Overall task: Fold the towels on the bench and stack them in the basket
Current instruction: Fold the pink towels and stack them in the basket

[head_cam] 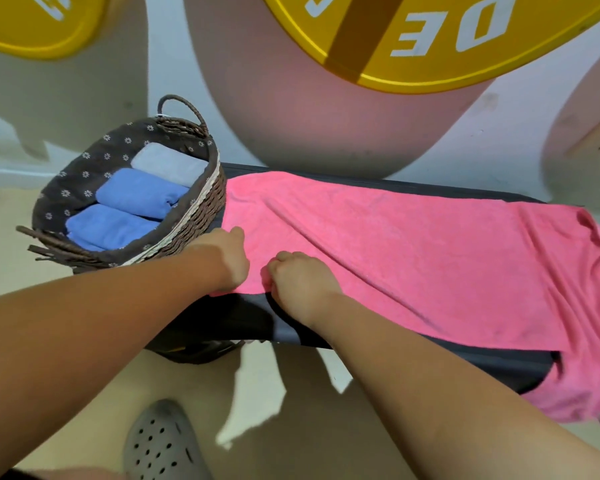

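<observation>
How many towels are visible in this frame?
4. In the basket: a grey towel at the back, a middle blue towel, a front blue towel. A pink towel lies spread on the bench. Others may be hidden underneath.

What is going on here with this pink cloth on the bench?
A person is handling a pink towel spread along the black bench. Both the left hand and the right hand grip its end next to the wicker basket. The basket already holds two folded blue towels and a grey towel.
</observation>
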